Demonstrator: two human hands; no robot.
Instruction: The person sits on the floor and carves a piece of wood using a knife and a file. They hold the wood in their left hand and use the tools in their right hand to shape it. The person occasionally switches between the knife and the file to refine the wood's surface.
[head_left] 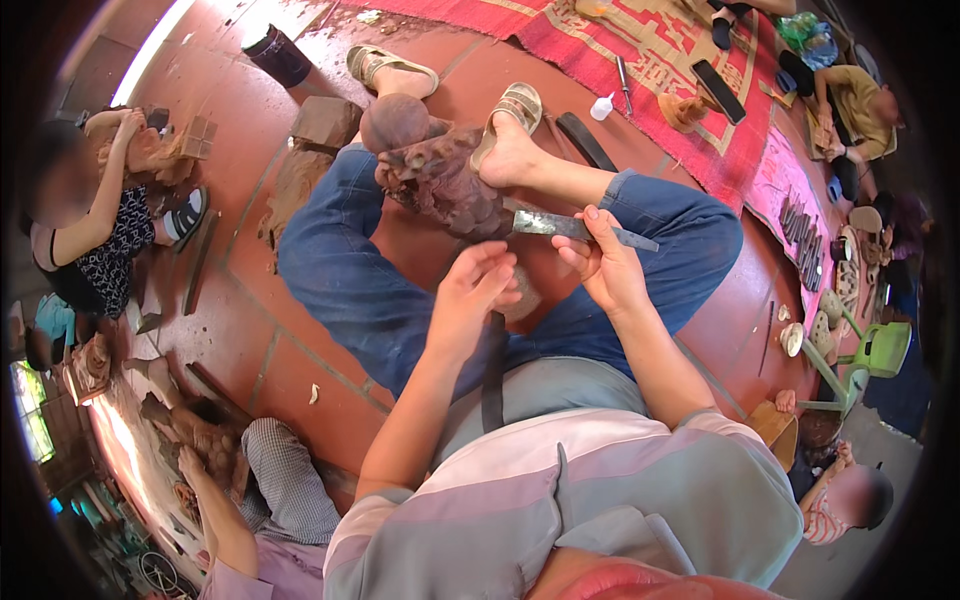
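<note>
Right hand (605, 258) pinches a flat metal blade (540, 223); left hand (472, 290), loosely curled, hangs near its shiny end.
This blade, which may be a chisel, but I cannot be sure, points sideways close to the dark-brown wood carving (440, 185). The carving lies between the legs in blue jeans (335, 270), above red floor tiles (300, 375).

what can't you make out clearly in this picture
Head view: part of the metal tool, covered by the right hand.
Head view: the underside of the brown carving, hidden by its own bulk.
Head view: the window's outer side, cut off by the dark rim.
</note>
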